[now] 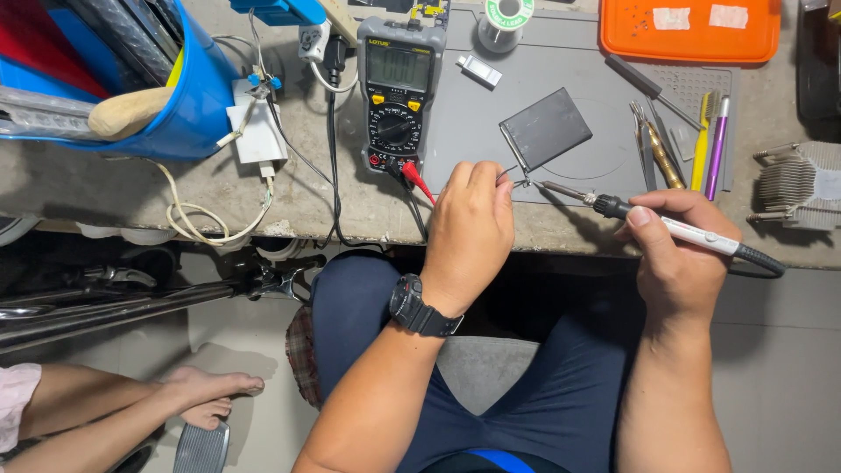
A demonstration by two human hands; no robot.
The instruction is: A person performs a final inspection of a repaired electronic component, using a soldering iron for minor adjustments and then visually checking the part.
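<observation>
Soldering at the counter's front edge

The right hand [679,241] grips one soldering iron [666,226] like a pen, its tip aimed at the near corner of one flat dark battery [546,128] on the grey mat [473,105]. The left hand [470,228] pinches what looks like thin solder wire by that same corner, steadying the joint. One multimeter [399,88] lies to the left; several hand tools [679,140], perhaps five, lie to the right.

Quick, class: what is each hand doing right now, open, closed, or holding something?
Left hand: closed in a pinch, fingertips at a thin wire by the dark flat battery.
Right hand: closed grip on the soldering iron.
</observation>
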